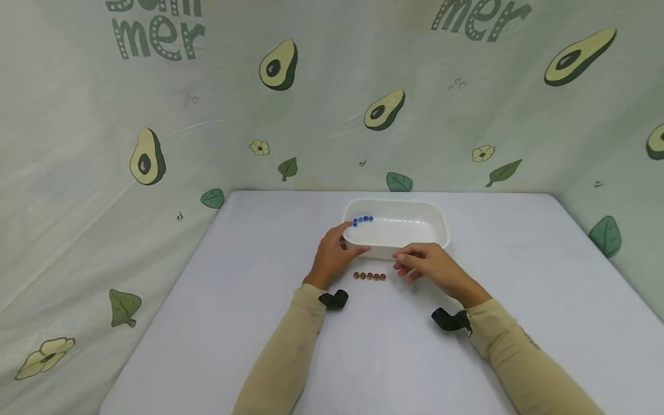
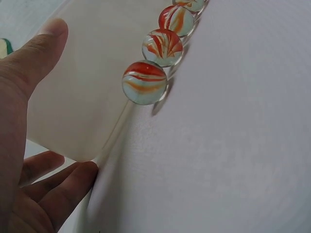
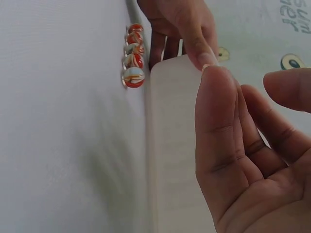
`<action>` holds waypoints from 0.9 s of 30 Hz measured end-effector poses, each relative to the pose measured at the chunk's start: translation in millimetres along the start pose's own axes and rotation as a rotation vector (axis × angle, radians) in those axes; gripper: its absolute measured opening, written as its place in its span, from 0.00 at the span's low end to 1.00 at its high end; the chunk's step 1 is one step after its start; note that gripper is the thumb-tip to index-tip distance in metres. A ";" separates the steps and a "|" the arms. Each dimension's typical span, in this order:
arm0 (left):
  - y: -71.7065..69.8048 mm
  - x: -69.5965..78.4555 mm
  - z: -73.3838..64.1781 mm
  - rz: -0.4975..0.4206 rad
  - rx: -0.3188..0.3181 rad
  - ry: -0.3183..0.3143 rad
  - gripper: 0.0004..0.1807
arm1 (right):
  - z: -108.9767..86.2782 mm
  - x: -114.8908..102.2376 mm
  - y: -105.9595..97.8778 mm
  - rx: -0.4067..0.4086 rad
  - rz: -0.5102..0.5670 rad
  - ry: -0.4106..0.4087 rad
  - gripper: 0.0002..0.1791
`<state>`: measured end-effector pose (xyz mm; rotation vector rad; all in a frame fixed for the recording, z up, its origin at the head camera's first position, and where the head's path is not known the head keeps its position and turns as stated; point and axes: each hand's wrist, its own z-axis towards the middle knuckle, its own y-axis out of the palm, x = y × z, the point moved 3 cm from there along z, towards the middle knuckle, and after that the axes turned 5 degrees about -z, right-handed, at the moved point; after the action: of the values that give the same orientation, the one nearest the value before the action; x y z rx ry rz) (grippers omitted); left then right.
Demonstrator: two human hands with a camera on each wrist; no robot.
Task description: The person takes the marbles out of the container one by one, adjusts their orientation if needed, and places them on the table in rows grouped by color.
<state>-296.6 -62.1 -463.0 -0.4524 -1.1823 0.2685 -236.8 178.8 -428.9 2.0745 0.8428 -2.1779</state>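
Note:
My left hand grips the front left corner of a white plastic tub, thumb along the front wall and fingers around the left end. Several blue marbles lie inside the tub near its left back edge. Just in front of the tub, several clear marbles with red-orange swirls form a row on the table; the left wrist view shows the nearest swirled marble large. My right hand hovers by the tub's front right side, fingers loosely bent, thumb apart, nothing held.
The white table extends around the tub on every side. A cloth backdrop printed with avocados and leaves hangs behind it and along both sides. Black wrist cameras sit on both forearms.

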 end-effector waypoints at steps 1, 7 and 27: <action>-1.5 -0.4 -1.3 0.001 0.004 -0.004 0.43 | 0.4 -2.3 0.1 -0.007 0.012 -0.005 0.22; -4.6 1.1 -2.2 -0.013 0.001 0.004 0.43 | 1.9 -14.7 -5.6 0.004 0.028 -0.009 0.22; -5.0 -1.5 -10.4 0.030 -0.008 -0.061 0.44 | 42.6 -49.5 -59.0 0.096 -0.045 0.027 0.23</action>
<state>-287.6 -69.2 -465.0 -0.4720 -1.2372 0.3059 -292.0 195.6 -362.5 2.1535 0.8104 -2.2613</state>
